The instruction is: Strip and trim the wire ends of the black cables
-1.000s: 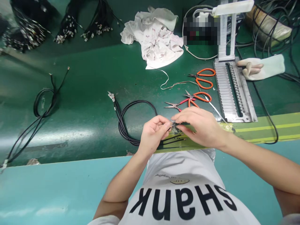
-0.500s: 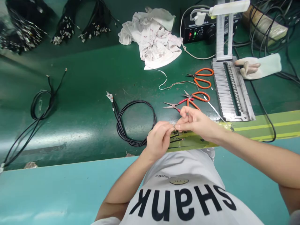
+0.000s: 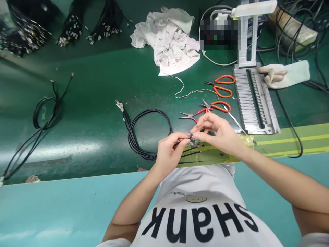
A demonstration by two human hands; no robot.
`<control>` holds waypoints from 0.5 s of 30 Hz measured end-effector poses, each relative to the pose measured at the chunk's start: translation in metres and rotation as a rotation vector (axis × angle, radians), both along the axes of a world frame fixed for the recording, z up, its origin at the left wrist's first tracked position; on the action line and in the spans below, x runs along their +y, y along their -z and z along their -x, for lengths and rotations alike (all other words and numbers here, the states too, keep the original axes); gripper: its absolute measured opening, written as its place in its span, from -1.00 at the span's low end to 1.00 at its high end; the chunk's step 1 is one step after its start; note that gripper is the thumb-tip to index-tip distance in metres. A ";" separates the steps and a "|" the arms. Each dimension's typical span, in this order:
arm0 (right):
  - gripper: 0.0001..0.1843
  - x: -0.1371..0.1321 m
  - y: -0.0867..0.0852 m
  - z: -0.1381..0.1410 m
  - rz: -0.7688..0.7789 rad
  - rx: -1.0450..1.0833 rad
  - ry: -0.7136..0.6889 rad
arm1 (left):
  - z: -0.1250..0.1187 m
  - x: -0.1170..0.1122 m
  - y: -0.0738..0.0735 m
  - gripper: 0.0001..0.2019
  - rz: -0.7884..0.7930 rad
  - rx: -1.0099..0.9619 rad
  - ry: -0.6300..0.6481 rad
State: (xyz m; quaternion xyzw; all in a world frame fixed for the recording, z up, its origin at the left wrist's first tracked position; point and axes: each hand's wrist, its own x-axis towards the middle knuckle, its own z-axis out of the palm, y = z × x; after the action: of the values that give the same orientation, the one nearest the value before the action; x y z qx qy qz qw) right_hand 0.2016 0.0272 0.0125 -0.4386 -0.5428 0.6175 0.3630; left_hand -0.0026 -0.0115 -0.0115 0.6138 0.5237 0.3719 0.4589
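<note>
My left hand [image 3: 169, 151] pinches a thin black wire [image 3: 181, 142] near its end, over the bench's front edge. The fingertips of my right hand [image 3: 217, 132] meet at a tiny metal terminal [image 3: 190, 134] on that wire's tip, and the fingers partly hide it. Just beyond my hands lies a coil of black cable [image 3: 150, 135] with small metal terminals [image 3: 119, 106] at its far end. Red-handled needle-nose pliers [image 3: 191, 116] rest close to my right fingers, and orange-handled snips [image 3: 218, 106] overlap them.
Farther right are a second pair of orange-handled scissors [image 3: 222, 85], a slotted metal comb fixture [image 3: 253, 99] and a white glove [image 3: 285, 73]. A crumpled printed cloth [image 3: 167, 43] and several black wire bundles [image 3: 72, 31] lie at the back.
My left hand has shifted slightly left, drawing the wire out. My right fingers have opened into a wider curve above the terminal. The view has shifted very slightly.
</note>
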 end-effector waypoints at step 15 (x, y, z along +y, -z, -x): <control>-0.74 -0.009 0.024 0.018 -0.066 0.177 0.326 | -0.004 0.005 -0.006 -0.83 0.230 -0.273 -0.153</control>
State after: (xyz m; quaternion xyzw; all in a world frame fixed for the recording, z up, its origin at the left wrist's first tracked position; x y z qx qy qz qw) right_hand 0.1833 0.0179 -0.0120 -0.4523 -0.4505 0.5686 0.5188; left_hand 0.0013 -0.0063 -0.0057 0.4596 0.5409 0.4231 0.5631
